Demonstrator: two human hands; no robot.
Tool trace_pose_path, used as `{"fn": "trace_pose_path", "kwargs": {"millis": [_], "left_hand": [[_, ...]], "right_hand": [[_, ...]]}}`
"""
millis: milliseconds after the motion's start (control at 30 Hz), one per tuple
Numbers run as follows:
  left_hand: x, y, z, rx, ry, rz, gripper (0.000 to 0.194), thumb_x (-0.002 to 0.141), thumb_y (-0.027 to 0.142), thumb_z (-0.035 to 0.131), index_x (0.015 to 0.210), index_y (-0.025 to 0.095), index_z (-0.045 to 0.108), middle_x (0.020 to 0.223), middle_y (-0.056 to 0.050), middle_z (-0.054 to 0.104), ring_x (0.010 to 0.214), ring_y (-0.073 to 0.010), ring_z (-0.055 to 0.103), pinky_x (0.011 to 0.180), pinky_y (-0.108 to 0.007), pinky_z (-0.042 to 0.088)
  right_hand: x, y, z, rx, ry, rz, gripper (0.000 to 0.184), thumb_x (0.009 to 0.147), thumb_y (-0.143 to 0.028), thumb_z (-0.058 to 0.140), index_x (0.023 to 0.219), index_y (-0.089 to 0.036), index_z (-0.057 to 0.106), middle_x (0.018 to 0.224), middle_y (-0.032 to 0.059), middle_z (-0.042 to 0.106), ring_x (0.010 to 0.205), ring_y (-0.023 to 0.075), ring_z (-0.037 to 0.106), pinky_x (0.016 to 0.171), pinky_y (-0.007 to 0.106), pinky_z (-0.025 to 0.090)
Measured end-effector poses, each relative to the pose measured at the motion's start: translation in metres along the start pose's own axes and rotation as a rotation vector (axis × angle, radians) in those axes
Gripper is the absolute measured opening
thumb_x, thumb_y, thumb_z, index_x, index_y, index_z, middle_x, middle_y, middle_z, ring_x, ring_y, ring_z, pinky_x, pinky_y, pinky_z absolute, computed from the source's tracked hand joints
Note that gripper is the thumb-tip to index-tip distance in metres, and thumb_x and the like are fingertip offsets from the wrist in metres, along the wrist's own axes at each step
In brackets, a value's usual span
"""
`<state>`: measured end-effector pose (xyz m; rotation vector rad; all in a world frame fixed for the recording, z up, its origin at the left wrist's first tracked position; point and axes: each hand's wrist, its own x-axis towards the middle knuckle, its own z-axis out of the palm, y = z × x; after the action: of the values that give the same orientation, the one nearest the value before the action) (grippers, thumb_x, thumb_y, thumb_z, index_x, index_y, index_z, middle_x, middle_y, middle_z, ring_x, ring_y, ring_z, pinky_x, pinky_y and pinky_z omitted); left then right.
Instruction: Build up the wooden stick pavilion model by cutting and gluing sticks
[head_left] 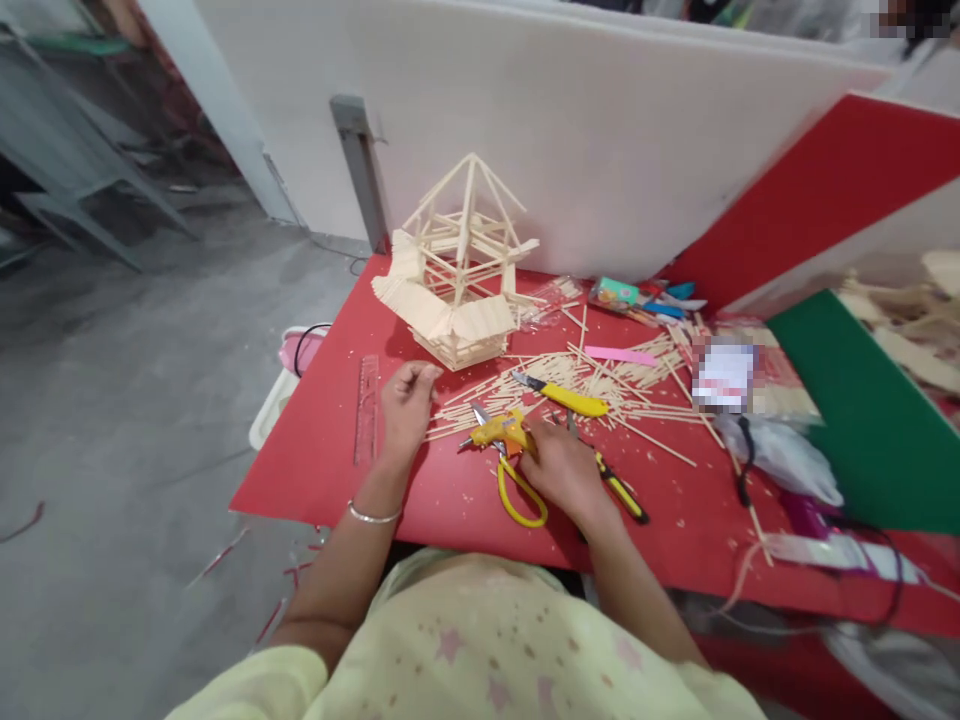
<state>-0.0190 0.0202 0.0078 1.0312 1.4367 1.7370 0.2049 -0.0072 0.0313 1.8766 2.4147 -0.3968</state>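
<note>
My right hand [562, 465] is wrapped round the back of a yellow glue gun [499, 430], whose nozzle points left. Scissors with yellow handles [521, 500] lie partly beneath the gun. My left hand [407, 400] is closed in a pinch just above the red table; anything between its fingertips is too small to make out. Close in front of that hand stands a model of thin wooden sticks [465, 320], with an open pointed frame on top and slatted panels lower down. Loose sticks [555, 370] are spread between the hands and beyond.
A clear ruler [366, 410] lies left of my left hand. Among the sticks are a yellow cutter [566, 397] and a pink strip [619, 355]. A black-and-yellow tool [622, 488] lies right of my right hand. Plastic bags [784, 460] sit farther right; a white panel [525, 130] stands behind.
</note>
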Motion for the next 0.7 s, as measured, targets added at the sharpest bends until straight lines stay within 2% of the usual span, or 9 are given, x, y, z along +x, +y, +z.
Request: {"fn": "trace_pose_path", "kwargs": {"millis": [100,167,233,300,400,467,567,700], "left_hand": [[-0.006,-0.006,-0.004,0.034,-0.013,0.026,0.018,0.081,0.033,0.070,0.073,0.018,0.067,0.058,0.003,0.054,0.052,-0.0090,0.045,0.052,-0.022,0.036],[-0.008,-0.011,-0.004,0.006,0.008,0.010,0.019,0.080,0.028,0.068,0.066,0.018,0.061,0.056,0.004,0.052,0.051,-0.0087,0.043,0.050,-0.021,0.034],[-0.009,-0.017,-0.003,-0.019,0.053,-0.017,0.024,0.081,0.026,0.063,0.061,0.018,0.054,0.054,0.005,0.047,0.049,-0.0080,0.038,0.048,-0.021,0.031],[-0.010,-0.022,-0.001,-0.004,0.057,-0.032,0.030,0.084,0.027,0.060,0.059,0.019,0.047,0.053,0.006,0.042,0.047,-0.0077,0.034,0.046,-0.021,0.028],[-0.011,-0.024,0.007,0.054,-0.038,-0.033,0.039,0.088,0.035,0.061,0.058,0.020,0.042,0.052,0.006,0.038,0.048,-0.0083,0.033,0.047,-0.022,0.028],[-0.012,-0.021,0.014,0.091,-0.111,-0.017,0.042,0.088,0.039,0.063,0.057,0.020,0.042,0.051,0.005,0.037,0.050,-0.0090,0.033,0.048,-0.022,0.028],[-0.012,-0.015,0.027,0.170,-0.220,0.050,0.043,0.084,0.039,0.067,0.055,0.019,0.044,0.052,0.005,0.039,0.052,-0.0099,0.035,0.051,-0.023,0.029],[-0.009,-0.015,0.036,0.287,-0.280,0.128,0.038,0.084,0.033,0.066,0.055,0.019,0.046,0.053,0.004,0.042,0.055,-0.0112,0.038,0.055,-0.024,0.030]], "right_hand": [[0.000,-0.001,0.013,-0.006,0.027,0.016,0.034,0.095,-0.027,0.044,0.122,-0.017,0.063,0.117,0.0125,0.069,0.109,0.0250,0.063,0.084,0.031,0.046],[-0.005,0.014,0.020,0.001,0.055,0.046,0.035,0.097,-0.031,0.044,0.123,-0.020,0.063,0.120,0.0111,0.069,0.111,0.0241,0.062,0.087,0.030,0.045],[-0.016,0.044,0.025,-0.001,0.107,0.123,0.040,0.097,-0.034,0.044,0.133,-0.024,0.059,0.124,0.0101,0.068,0.114,0.0241,0.061,0.090,0.030,0.044],[-0.033,0.083,0.027,-0.014,0.179,0.246,0.044,0.098,-0.038,0.042,0.139,-0.029,0.054,0.121,0.0090,0.070,0.110,0.0243,0.063,0.085,0.030,0.046],[-0.058,0.142,0.026,-0.031,0.261,0.416,0.047,0.097,-0.042,0.041,0.139,-0.027,0.056,0.112,0.0118,0.073,0.099,0.0267,0.067,0.076,0.032,0.047],[-0.068,0.168,0.026,-0.040,0.247,0.556,0.047,0.097,-0.042,0.040,0.134,-0.021,0.061,0.112,0.0167,0.073,0.096,0.0287,0.068,0.073,0.034,0.047],[-0.071,0.184,0.026,-0.022,0.188,0.678,0.048,0.096,-0.039,0.041,0.134,-0.017,0.061,0.116,0.0199,0.071,0.098,0.0301,0.069,0.073,0.036,0.047],[-0.068,0.189,0.027,-0.011,0.130,0.672,0.048,0.094,-0.037,0.046,0.137,-0.019,0.059,0.122,0.0167,0.069,0.106,0.0288,0.067,0.079,0.035,0.048]]}}
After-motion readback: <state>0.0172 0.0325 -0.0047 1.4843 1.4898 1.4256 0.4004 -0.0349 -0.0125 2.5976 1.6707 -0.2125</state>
